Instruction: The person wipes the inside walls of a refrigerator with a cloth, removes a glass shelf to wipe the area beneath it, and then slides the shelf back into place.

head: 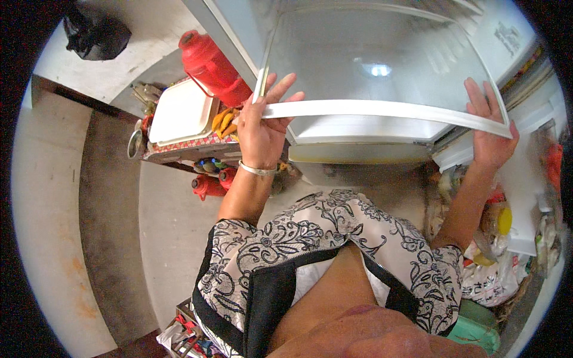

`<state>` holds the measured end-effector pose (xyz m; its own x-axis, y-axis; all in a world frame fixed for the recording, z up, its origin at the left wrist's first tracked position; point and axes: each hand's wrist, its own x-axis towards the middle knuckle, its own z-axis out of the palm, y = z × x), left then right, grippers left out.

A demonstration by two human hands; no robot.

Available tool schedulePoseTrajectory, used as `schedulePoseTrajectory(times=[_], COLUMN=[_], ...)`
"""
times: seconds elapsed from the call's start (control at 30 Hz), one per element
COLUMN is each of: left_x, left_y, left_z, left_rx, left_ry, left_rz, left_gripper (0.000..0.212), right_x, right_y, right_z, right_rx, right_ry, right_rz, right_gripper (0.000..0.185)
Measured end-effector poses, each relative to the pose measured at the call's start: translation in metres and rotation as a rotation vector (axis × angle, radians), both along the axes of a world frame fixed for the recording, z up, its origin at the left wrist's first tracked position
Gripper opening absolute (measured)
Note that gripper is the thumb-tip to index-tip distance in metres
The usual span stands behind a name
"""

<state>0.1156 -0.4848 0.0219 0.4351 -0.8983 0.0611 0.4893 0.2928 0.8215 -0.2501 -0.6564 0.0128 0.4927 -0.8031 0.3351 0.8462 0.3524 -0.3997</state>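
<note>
A clear glass refrigerator shelf (371, 40) with a white front trim (367, 108) is held up, tilted, at the refrigerator's opening. My left hand (264, 134) grips its front left corner, with the thumb by the side edge and the fingers spread behind the glass. At the front right corner, my right hand (491, 145) supports it from below, and its fingers show through the pane. A bright reflection lies on the glass. Behind and beneath the shelf is the white refrigerator interior (358, 129). I cannot tell whether the shelf rests on any supports.
The open refrigerator door (521, 210), with bottles and bags in its racks, stands to the right. On the left, a table holds a red thermos flask (215, 67), a white tray (181, 112) and bananas (225, 123). More red flasks (208, 185) stand lower down. A green tub (474, 333) sits bottom right.
</note>
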Motion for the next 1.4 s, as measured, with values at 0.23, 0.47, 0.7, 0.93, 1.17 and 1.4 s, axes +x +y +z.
schedulePoseTrajectory(times=[0.23, 0.47, 0.7, 0.93, 1.17, 1.4], left_x=[-0.008, -0.018, -0.026, -0.022, -0.022, -0.022], left_y=[0.026, 0.056, 0.076, 0.061, 0.063, 0.061], left_z=[0.019, 0.022, 0.030, 0.031, 0.031, 0.044], left_rx=[0.033, 0.048, 0.040, -0.016, -0.011, 0.001], left_ry=[-0.024, -0.020, -0.104, -0.072, -0.091, -0.083], left_rz=[-0.043, -0.110, -0.130, -0.149, -0.157, -0.128], left_gripper=[0.042, 0.053, 0.052, 0.048, 0.049, 0.049], right_x=[-0.018, -0.035, -0.047, -0.043, -0.044, -0.044], right_y=[0.023, 0.055, 0.069, 0.058, 0.055, 0.061], right_z=[0.010, 0.023, 0.011, 0.006, 0.002, 0.001], right_rx=[0.070, 0.043, 0.054, 0.083, 0.036, 0.015], right_ry=[-0.056, 0.100, -0.018, -0.057, -0.081, -0.141], right_rz=[0.073, 0.011, 0.109, 0.065, 0.109, 0.139], right_gripper=[0.096, 0.094, 0.089, 0.093, 0.090, 0.090])
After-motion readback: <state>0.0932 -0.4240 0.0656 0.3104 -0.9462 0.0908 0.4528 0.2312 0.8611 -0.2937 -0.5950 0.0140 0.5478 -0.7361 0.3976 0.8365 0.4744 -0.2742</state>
